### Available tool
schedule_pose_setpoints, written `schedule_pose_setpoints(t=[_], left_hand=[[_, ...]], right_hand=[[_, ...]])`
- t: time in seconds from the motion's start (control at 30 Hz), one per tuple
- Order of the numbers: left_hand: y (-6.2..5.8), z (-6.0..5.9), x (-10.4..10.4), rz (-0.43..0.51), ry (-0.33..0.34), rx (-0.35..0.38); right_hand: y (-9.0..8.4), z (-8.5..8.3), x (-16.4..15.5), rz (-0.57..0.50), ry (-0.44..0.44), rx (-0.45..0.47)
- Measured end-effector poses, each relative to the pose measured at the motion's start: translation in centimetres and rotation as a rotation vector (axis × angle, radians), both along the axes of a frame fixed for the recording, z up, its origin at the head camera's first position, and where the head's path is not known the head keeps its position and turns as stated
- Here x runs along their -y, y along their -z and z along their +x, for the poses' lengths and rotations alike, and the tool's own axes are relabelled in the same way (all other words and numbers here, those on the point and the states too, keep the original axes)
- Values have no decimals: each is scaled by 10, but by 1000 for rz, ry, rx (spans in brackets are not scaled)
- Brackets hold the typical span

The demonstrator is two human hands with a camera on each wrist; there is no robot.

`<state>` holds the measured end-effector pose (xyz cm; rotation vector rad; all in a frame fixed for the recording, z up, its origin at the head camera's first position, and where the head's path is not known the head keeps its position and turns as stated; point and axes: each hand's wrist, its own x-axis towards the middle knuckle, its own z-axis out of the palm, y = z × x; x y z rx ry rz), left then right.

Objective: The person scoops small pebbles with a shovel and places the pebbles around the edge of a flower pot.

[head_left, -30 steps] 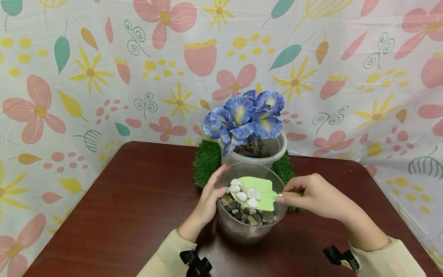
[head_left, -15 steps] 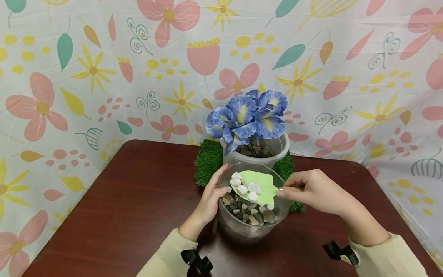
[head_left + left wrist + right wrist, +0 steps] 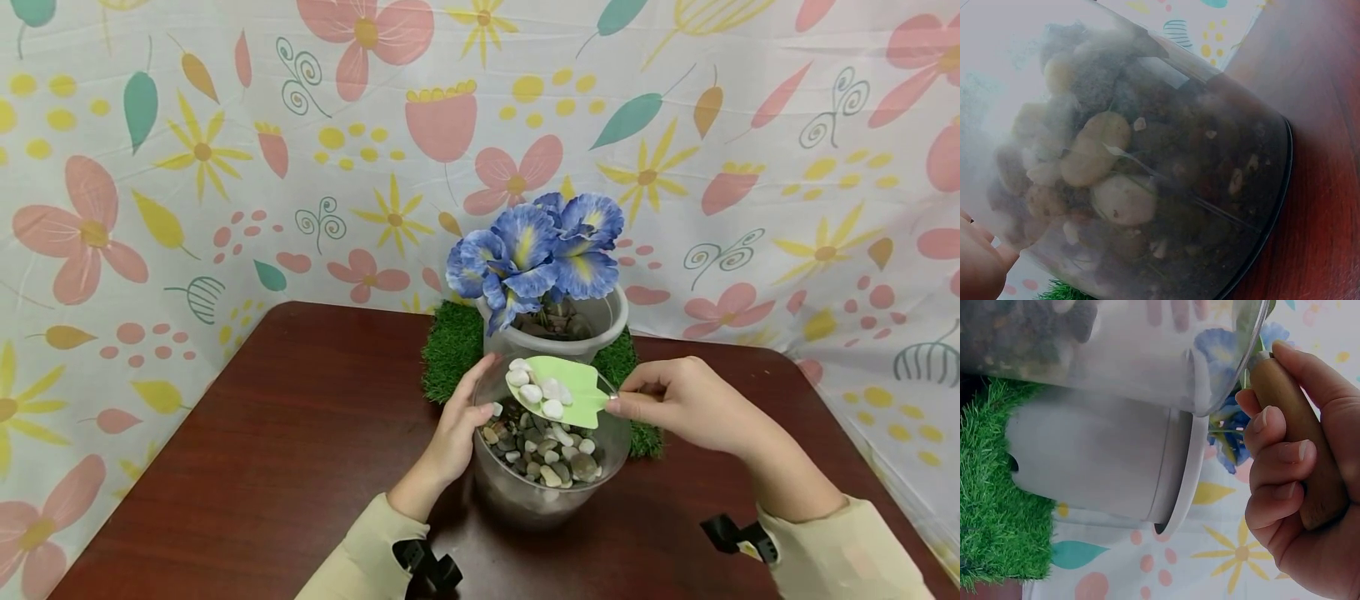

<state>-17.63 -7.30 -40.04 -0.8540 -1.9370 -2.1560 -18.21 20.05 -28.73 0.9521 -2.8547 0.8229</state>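
A clear plastic container [image 3: 525, 500] with mixed pebbles [image 3: 542, 454] stands on the dark wooden table [image 3: 300, 433]. My left hand [image 3: 459, 429] holds its left wall, fingers curved against the rim. My right hand [image 3: 678, 404] grips the wooden handle [image 3: 1297, 444] of a light green scoop [image 3: 562, 390], held level over the container's far rim with several white pebbles [image 3: 540, 385] on it. Close up in the left wrist view, the container [image 3: 1147, 175] shows its pebbles through the wall.
Behind the container a white pot [image 3: 600, 321] with blue artificial flowers [image 3: 536, 254] stands on a green grass mat [image 3: 450, 346]. The same pot [image 3: 1104, 469] and mat [image 3: 997, 512] fill the right wrist view. A flowered cloth [image 3: 225, 150] backs the table.
The right hand has raised the loaded scoop and carried it a little away from me, toward the white pot. The left hand stays on the container.
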Motion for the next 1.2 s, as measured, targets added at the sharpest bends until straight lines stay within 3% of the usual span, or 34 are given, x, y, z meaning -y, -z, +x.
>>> schedule_pose_setpoints(t=[0.37, 1.2], left_hand=[[1, 0, 0, 15, 41, -20], [1, 0, 0, 33, 47, 10]], right_hand=[[-3, -4, -3, -5, 30, -22], [-11, -21, -10, 53, 50, -50]])
